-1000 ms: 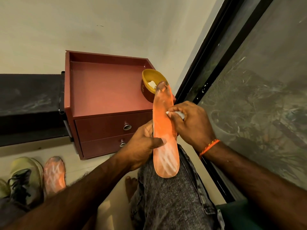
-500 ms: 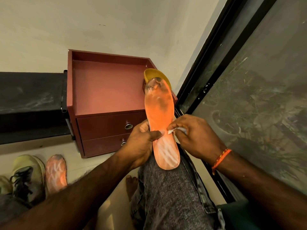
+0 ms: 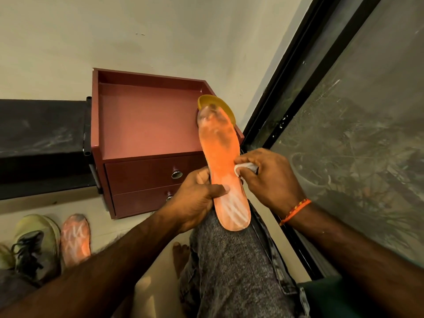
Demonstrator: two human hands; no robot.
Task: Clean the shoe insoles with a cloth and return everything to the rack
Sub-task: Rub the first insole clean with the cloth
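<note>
**Wiping the first insole — toe still grimy**

Your left hand [image 3: 197,198] pinches the orange insole [image 3: 221,166] at its waist, heel propped on your knee. Your right hand [image 3: 268,177] is bunched around the white cloth [image 3: 244,167], pressed to the insole's right edge. The step in hand is wiping. Next, I judge, work the cloth up toward the dark toe — the second insole [image 3: 75,237] waits on the floor beside the shoe [image 3: 34,242].
</note>
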